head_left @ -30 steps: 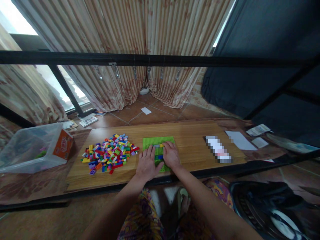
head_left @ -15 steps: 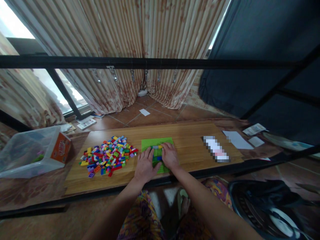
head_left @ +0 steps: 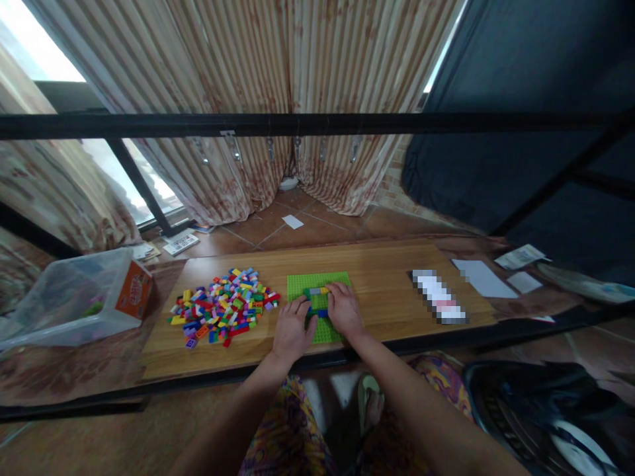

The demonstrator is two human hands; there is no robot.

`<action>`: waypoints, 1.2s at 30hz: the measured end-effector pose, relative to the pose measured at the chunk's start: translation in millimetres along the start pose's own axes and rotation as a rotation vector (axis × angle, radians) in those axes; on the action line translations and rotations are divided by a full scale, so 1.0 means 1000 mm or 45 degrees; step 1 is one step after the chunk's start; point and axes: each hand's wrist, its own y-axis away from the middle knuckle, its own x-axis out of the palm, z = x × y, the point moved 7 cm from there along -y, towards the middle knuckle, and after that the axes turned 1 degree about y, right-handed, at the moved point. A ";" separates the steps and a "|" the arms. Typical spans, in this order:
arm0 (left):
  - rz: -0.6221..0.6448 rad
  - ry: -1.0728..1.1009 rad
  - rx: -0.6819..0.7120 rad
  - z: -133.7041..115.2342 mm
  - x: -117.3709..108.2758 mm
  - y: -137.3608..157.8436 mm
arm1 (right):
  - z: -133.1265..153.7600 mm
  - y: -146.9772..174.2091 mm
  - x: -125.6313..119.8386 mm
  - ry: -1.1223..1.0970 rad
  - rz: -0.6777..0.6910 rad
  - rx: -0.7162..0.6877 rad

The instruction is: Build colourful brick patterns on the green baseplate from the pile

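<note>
Can't read the blurred orange label (head_left: 133, 289) on the clear bin (head_left: 84, 330), nine o'clock from the green baseplate (head_left: 327, 331). Has left hand (head_left: 292, 327) and right hand (head_left: 346, 311) on it, bent-fingered by the brick row (head_left: 314, 291); can't tell if gripping. Shows loose bricks (head_left: 225, 307) between bin and baseplate.

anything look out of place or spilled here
A white slip of paper lies alone on the tiled floor beyond the wooden board, perhaps dropped, which looks slightly odd. The loose bricks are in one heap on the board and don't look spilled.
</note>
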 end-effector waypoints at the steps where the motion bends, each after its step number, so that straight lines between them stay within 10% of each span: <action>1: 0.007 -0.010 -0.002 0.000 0.001 0.000 | 0.000 0.000 0.000 0.002 0.002 0.000; 36: 0.055 -0.009 -0.060 -0.005 0.002 0.003 | -0.007 0.004 0.004 0.008 -0.082 -0.122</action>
